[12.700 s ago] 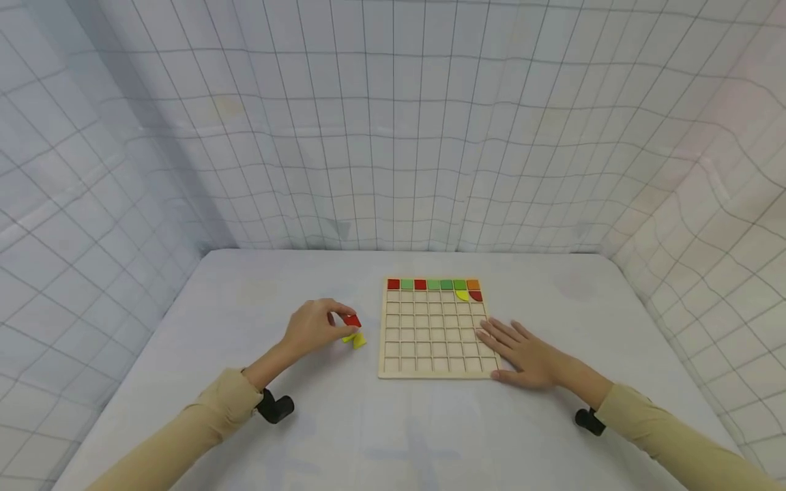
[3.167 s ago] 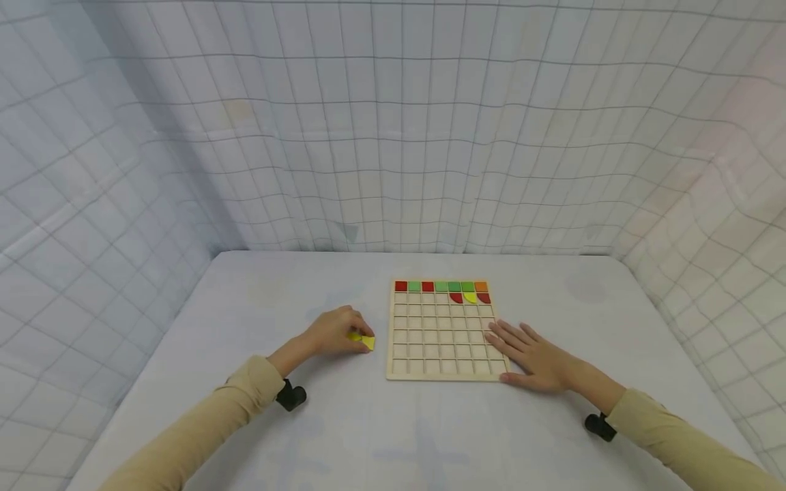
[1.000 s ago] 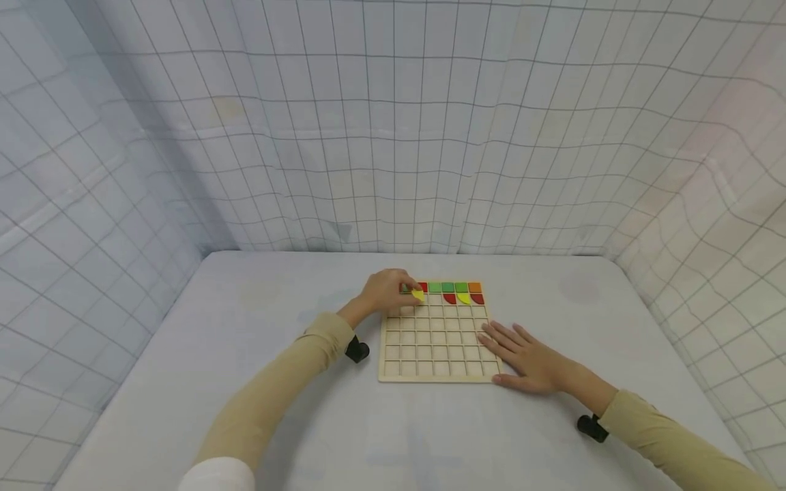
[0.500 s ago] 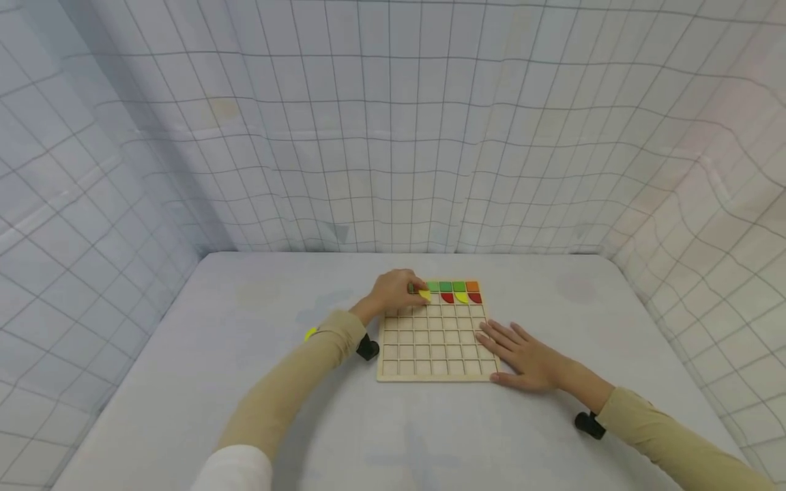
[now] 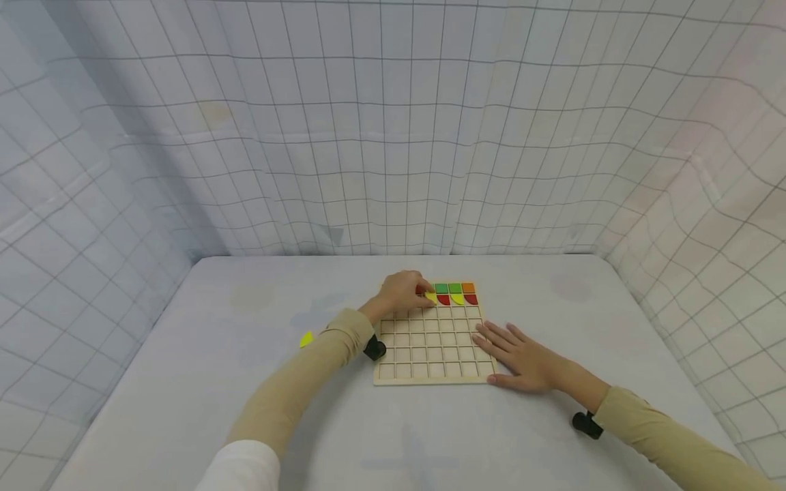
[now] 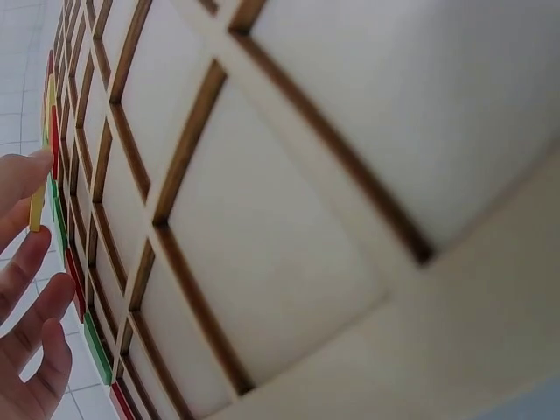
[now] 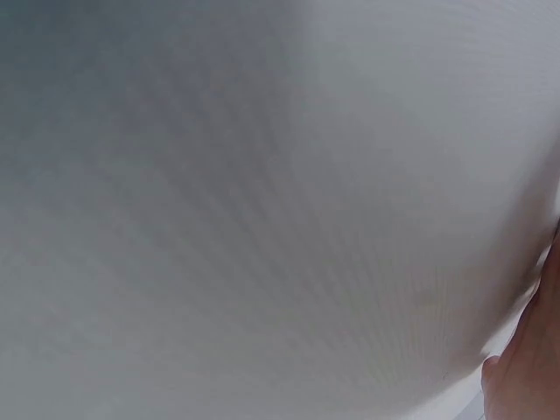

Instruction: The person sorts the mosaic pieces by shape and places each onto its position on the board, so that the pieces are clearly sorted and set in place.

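Observation:
A wooden grid board (image 5: 436, 380) lies on the white table. Coloured square tiles fill its far row, including a green tile (image 5: 455, 288) and an orange tile (image 5: 469, 288). In the second row sit a red quarter-circle tile (image 5: 443, 300), a yellow one (image 5: 457, 299) and another red one (image 5: 471, 299). My left hand (image 5: 402, 292) pinches a yellow quarter-circle tile (image 6: 37, 206) between thumb and finger, just left of these, and covers the far-left squares. My right hand (image 5: 525, 361) lies flat with spread fingers on the board's right edge.
One more yellow tile (image 5: 306, 339) lies on the table left of the board, beside the left sleeve (image 5: 307, 372). A grid-patterned white curtain (image 5: 368, 136) stands behind the table and along both sides.
Earlier, a red tile was taken from the left and now sits in the second row. My left hand has since carried a yellow tile onto the board, moving rightward. The right hand stays put.

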The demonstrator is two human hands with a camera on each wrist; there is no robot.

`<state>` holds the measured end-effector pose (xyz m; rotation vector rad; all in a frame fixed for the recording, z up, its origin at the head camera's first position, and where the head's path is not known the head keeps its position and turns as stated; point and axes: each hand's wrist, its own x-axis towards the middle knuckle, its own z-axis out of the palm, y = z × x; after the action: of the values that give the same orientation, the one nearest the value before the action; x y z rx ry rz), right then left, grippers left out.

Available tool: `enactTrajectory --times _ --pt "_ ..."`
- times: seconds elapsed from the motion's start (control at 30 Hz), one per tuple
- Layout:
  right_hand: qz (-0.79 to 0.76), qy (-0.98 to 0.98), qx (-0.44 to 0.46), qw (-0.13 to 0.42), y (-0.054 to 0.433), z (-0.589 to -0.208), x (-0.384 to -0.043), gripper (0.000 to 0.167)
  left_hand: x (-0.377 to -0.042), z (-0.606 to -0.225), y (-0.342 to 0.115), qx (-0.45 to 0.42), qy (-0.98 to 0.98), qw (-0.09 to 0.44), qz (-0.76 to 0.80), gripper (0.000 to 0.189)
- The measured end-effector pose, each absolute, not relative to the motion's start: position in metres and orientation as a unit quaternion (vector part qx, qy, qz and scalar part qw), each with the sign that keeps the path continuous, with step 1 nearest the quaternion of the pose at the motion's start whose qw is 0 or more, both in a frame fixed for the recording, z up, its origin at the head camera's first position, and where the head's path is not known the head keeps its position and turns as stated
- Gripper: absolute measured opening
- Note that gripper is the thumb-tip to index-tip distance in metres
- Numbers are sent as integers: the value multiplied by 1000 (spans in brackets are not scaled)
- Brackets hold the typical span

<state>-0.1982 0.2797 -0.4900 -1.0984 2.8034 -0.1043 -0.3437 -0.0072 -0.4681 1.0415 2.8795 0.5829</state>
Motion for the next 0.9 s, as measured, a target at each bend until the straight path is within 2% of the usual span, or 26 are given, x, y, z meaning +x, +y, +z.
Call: enactTrajectory --times 0.27,0.57,0.9 --pt "-35 928 -364 66 278 -489 -197 76 -343 -467 -10 319 929 38 184 30" --pt "-47 925 -376 42 278 -489 -198 75 -345 -469 -12 327 925 32 191 28" --pt "-41 927 -368 59 276 -486 -198 77 -343 -466 -13 339 922 38 183 24"
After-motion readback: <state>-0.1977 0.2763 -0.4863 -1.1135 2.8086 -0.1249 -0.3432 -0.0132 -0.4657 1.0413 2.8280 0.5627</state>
